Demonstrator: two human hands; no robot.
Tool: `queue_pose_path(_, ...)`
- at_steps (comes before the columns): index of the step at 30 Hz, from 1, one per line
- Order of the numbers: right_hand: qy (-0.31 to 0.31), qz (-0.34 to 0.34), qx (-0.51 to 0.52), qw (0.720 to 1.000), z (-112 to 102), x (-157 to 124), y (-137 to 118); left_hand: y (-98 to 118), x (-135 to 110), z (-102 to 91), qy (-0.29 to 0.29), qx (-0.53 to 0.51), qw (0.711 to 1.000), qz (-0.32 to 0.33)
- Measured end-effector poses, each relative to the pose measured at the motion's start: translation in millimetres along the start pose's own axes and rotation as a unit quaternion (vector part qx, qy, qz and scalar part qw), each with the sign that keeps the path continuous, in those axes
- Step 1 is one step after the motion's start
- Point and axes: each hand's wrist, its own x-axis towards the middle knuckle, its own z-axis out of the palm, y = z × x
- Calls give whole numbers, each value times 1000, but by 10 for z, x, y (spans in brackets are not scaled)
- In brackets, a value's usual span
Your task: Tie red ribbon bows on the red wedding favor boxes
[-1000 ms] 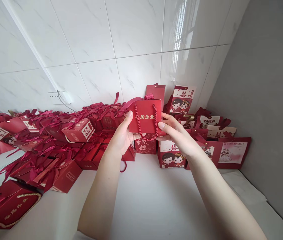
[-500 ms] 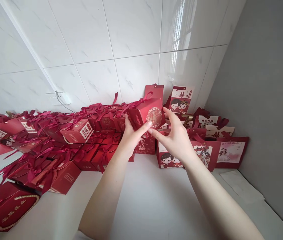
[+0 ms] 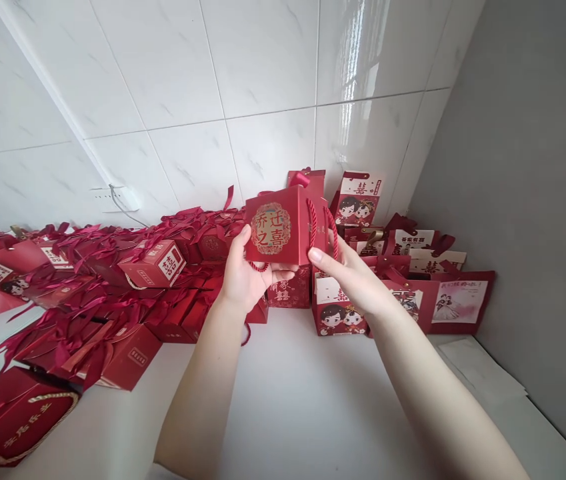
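Note:
Between my two hands, raised above the table, is a red gift box [image 3: 290, 227] with gold characters in a round ornament, red rope handles and a ribbon on top. My left hand [image 3: 245, 277] grips its left side, thumb at the lower left corner and fingers underneath. On the right side, my right hand [image 3: 345, 267] is closed on the box, its thumb near the lower front edge beside the rope. Directly behind and below stands another patterned red box [image 3: 287, 290], partly hidden by the held one.
Many red ribboned boxes [image 3: 127, 350] crowd the left of the white table [image 3: 313, 400]. Boxes with cartoon couples [image 3: 340, 317] stand at right, beside a card with a couple [image 3: 460, 303]. White sheets [image 3: 483, 370] lie near the grey panel [image 3: 537, 233]. A socket [image 3: 115, 198] is on the tiled wall.
The gift box has been turned in my hands: a face with gold characters and the rope handles now show instead of the pale round pattern. My grip has shifted around it.

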Motion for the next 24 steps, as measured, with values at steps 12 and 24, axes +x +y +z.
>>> queue_pose_path(12,15,155,85,984,-60,70,150,64,-38,-61,-41,88,983,-154)
queue_pose_path(24,-66,94,-18,993,-21,36,190,123,-15,-54,11,46,985,-165)
